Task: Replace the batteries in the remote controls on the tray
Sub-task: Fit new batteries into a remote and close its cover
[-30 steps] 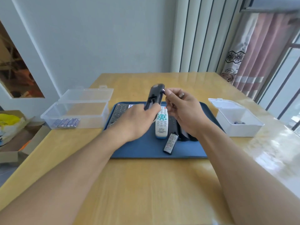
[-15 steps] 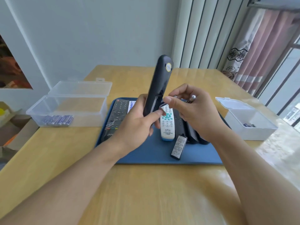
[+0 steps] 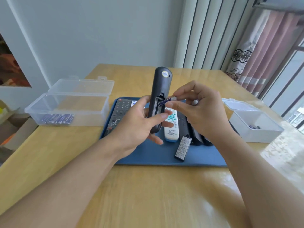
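Head view looks down on a wooden desk (image 3: 148, 195) with a blue tray (image 3: 156, 155) in the middle. Above the tray, the left hand (image 3: 138, 127) holds a black remote (image 3: 160, 96) upright, back side toward the camera, its battery bay uncovered; the fingers and thumb of this grip curl round the lower half of the remote. The right hand (image 3: 202, 112) pinches a purple battery (image 3: 166, 101) between thumb and forefinger, one end of it at the bay opening. A second battery (image 3: 195, 101) shows its metal tip among the other fingers of the same hand.

On the tray lie a dark remote (image 3: 119, 114) at the left, a white remote (image 3: 171, 127) with teal buttons in the middle, more dark remotes partly hidden under the right wrist, and a loose battery cover (image 3: 183, 148) with a printed label near the front.

Left of the tray stands a clear open box (image 3: 69, 102) with a row of purple batteries (image 3: 57, 118) in it. Right of the tray stands a white open box (image 3: 256, 125) with a few batteries in its far corner.
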Demonstrator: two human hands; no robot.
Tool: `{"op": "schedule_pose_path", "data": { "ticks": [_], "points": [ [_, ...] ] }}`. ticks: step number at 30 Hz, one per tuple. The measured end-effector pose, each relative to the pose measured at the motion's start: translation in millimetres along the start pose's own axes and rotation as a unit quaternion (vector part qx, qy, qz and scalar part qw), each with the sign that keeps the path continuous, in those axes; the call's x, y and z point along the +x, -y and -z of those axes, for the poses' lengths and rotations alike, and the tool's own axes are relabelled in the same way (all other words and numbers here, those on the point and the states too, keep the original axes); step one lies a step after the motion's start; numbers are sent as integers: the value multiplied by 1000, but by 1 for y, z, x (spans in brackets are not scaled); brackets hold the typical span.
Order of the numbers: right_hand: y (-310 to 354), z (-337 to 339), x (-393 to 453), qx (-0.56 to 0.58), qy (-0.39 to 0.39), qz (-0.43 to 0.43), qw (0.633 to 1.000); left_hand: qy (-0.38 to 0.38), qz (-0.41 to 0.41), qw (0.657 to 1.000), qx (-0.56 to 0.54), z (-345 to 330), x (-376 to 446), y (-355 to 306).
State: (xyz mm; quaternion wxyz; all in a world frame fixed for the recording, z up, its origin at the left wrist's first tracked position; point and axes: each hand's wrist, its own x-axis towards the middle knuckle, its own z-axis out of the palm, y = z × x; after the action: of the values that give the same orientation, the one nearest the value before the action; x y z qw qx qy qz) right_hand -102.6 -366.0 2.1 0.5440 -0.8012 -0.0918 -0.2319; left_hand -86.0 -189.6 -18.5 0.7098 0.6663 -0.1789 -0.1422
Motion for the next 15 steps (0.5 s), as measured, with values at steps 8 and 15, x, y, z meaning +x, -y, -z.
{"op": "schedule_pose_path", "data": {
  "ticks": [8, 15],
  "points": [
    [1, -6, -4, -56, -1, 38, 998, 91, 89, 982, -142, 4, -2, -5],
    [2, -6, -5, -72, 41, 8, 996, 102, 101, 978, -154, 5, -1, -2]
  ]
}}
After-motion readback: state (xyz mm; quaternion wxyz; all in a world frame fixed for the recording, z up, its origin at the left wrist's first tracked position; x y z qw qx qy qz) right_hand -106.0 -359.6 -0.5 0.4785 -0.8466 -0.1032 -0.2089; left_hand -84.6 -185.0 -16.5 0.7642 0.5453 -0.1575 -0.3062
